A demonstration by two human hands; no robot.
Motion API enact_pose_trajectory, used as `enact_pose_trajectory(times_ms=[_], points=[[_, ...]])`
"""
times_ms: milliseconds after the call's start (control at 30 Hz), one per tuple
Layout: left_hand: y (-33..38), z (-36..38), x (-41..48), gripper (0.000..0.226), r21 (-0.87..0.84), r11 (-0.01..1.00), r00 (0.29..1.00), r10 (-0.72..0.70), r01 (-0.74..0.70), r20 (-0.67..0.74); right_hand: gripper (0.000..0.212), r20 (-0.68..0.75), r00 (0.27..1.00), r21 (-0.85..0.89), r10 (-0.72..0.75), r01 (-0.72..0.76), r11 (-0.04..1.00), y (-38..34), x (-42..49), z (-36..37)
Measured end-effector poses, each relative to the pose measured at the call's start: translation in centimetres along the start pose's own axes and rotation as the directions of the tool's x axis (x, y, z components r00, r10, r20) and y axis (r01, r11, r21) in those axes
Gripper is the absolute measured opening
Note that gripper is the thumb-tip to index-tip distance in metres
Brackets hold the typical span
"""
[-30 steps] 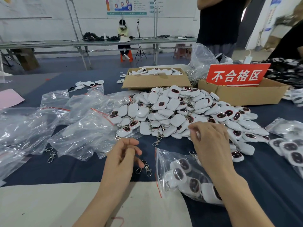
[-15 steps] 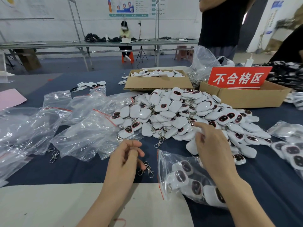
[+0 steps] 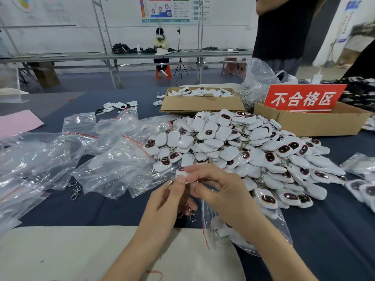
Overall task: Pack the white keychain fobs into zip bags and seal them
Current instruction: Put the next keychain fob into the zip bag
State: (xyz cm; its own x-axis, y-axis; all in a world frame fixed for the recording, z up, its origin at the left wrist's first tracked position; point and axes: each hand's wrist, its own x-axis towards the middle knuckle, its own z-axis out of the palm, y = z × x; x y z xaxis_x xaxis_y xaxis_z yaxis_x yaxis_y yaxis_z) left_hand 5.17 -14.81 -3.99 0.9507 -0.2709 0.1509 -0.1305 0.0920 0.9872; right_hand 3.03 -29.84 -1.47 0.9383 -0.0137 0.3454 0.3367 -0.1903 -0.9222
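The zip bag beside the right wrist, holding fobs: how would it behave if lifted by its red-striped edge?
The zip bag is thin, wrinkled film, so it would probably sag. The fobs inside would likely slide down and weigh the bottom. Whether its red-striped edge is sealed is unclear; tipping may spill them.

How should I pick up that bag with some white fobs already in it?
Probably by its mouth, the edge with the red strip, coming from the left. The zip bag lies flat with that edge facing left and thin enough to pinch, while the fobs sit deeper inside.
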Motion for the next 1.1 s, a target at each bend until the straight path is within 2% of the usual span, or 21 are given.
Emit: enact_pose_trajectory(times_ms=[67, 133, 200, 267, 367, 433, 500, 600, 733, 833, 1100], points=[[0.0, -0.1, 0.4, 0.055, -0.152, 0.987, 0.998, -0.064, 0.062, -0.013, 0.024, 0.006, 1.0, 0.107, 0.026, -0.026, 0.994, 0.1, 0.0, -0.5], [0.1, -0.2, 0.8, 0.041, -0.238, 0.966, 0.994, -0.106, 0.098, -0.023, 0.02, -0.008, 0.998, 0.176, 0.061, -0.059, 0.983, -0.2, 0.0, -0.8], [0.1, -0.2, 0.8, 0.023, -0.195, 0.977, 0.996, -0.092, 0.09, -0.004, 0.02, -0.068, 0.993, 0.143, 0.094, -0.084, 0.986, -0.1, 0.2, -0.8], [0.1, -0.2, 0.5, 0.022, -0.109, 0.993, 0.998, -0.047, 0.051, 0.032, 0.025, -0.109, 0.983, 0.065, 0.149, -0.142, 0.988, 0.3, 0.4, -0.6], [0.1, -0.1, 0.0, 0.023, 0.02, 1.0, 0.997, 0.021, -0.023, 0.076, 0.024, -0.065, 0.982, 0.033, 0.178, -0.176, 0.984, 0.5, 0.5, -0.3], [0.3, 0.3, -0.3, 0.024, 0.071, 0.996, 0.998, 0.049, -0.052, 0.045, 0.026, -0.058, 0.985, 0.049, 0.16, -0.157, 0.986, 0.4, 0.5, -0.4], [0.2, 0.6, -0.5, 0.023, 0.106, 0.99, 0.994, 0.098, -0.093, -0.043, 0.025, -0.044, 0.988, 0.032, 0.146, -0.145, 0.989, 0.4, 0.4, -0.5], [-0.2, 0.7, -0.4, 0.019, 0.068, 0.99, 0.985, 0.128, -0.12, -0.119, 0.024, -0.037, 0.984, 0.03, 0.172, -0.171, 0.985, 0.6, 0.3, -0.5], [-0.3, 0.4, -0.1, 0.012, 0.141, 0.979, 0.984, 0.157, -0.145, -0.082, 0.024, -0.021, 0.98, 0.05, 0.198, -0.197, 0.979, 0.7, 0.2, -0.5], [-0.4, 0.2, -0.1, 0.01, 0.123, 0.982, 0.984, 0.155, -0.144, -0.089, 0.024, 0.006, 0.98, 0.06, 0.201, -0.201, 0.978, 0.8, 0.1, -0.4], [-0.6, 0.0, 0.2, 0.018, 0.108, 0.986, 0.989, 0.131, -0.123, -0.069, 0.024, -0.009, 0.981, 0.074, 0.195, -0.194, 0.978, 1.1, 0.1, -0.2]])
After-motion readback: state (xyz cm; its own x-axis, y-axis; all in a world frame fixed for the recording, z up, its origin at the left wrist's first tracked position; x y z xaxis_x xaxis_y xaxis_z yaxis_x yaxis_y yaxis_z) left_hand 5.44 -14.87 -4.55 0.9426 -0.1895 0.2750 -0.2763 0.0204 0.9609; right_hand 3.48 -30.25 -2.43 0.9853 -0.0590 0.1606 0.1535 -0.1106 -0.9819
